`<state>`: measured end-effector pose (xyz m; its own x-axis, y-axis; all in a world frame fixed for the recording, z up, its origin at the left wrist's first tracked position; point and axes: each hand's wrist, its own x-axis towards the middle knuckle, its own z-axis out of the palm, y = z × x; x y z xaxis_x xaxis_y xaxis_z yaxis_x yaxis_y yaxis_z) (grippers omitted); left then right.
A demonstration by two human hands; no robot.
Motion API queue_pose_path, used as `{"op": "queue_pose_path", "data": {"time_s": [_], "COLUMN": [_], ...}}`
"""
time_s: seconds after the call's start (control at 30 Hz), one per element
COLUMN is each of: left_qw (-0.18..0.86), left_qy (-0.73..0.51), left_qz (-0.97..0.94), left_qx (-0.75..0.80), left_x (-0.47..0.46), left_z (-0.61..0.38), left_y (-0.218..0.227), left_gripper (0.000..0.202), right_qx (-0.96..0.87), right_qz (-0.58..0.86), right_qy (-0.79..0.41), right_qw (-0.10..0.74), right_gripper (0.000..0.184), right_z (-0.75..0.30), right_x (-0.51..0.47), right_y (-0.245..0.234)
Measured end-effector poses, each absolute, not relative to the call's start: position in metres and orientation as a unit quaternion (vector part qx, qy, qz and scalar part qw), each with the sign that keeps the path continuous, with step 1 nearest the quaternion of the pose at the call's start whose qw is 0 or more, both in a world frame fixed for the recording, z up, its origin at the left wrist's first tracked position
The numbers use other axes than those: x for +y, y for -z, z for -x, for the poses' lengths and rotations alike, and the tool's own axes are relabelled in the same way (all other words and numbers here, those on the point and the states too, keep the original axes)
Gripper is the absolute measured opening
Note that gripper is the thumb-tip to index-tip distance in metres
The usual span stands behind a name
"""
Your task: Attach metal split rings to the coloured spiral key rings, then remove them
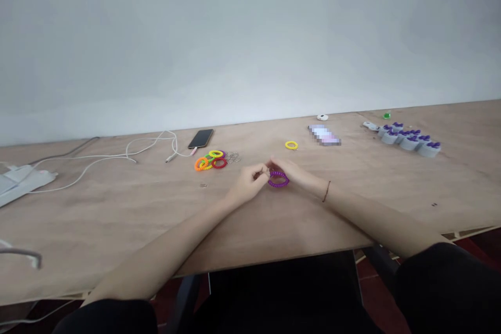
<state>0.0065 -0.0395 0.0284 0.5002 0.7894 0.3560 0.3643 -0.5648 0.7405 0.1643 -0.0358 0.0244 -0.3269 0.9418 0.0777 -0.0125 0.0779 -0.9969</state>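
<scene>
Over the front middle of the table, my two hands meet at a purple spiral coil keychain (278, 184). The thumb and fingers of my left hand (250, 180) pinch its small metal end, most of which the fingertips hide. My right hand (291, 172) is closed round the same end from the other side, its fingers pressed together and the thumb largely hidden. The purple coil hangs below and between the hands. To the left lies a bunch of coil keychains (219, 163) in orange, yellow, green and red, with metal rings. One yellow coil (291, 145) lies alone farther back.
A black phone (201, 138) on a white cable (151, 138) lies back left. Another phone (324, 134) and a white oval object (322, 117) are right of centre. Several grey-white cups with purple tops (409, 141) stand at right, near a green item (386, 115).
</scene>
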Motion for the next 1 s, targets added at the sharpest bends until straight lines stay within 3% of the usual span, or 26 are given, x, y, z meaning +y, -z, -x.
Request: {"op": "queue_pose_path", "data": {"time_s": [0.13, 0.37, 0.6, 1.0], "left_qw": [0.346, 0.3, 0.252, 0.137], "left_qy": [-0.327, -0.279, -0.292, -0.341], "left_qz": [-0.813, -0.841, -0.83, -0.829], "left_qx": [0.335, 0.353, 0.403, 0.422], "left_x": [-0.04, -0.04, -0.036, -0.038], "left_z": [-0.007, -0.007, -0.007, -0.008], "left_y": [-0.028, -0.028, -0.026, -0.031], "left_gripper": [0.016, 0.017, 0.019, 0.024], "right_qx": [-0.564, -0.662, -0.709, -0.657], "right_qz": [0.333, 0.374, 0.334, 0.411], "right_qy": [-0.667, -0.524, -0.446, -0.464], "right_qw": [0.355, 0.382, 0.433, 0.429], "right_gripper": [0.041, 0.02, 0.024, 0.02], "right_z": [-0.161, -0.171, -0.172, -0.171], "right_x": [-0.035, -0.04, -0.041, -0.042], "right_y": [-0.016, -0.028, -0.026, -0.029]}}
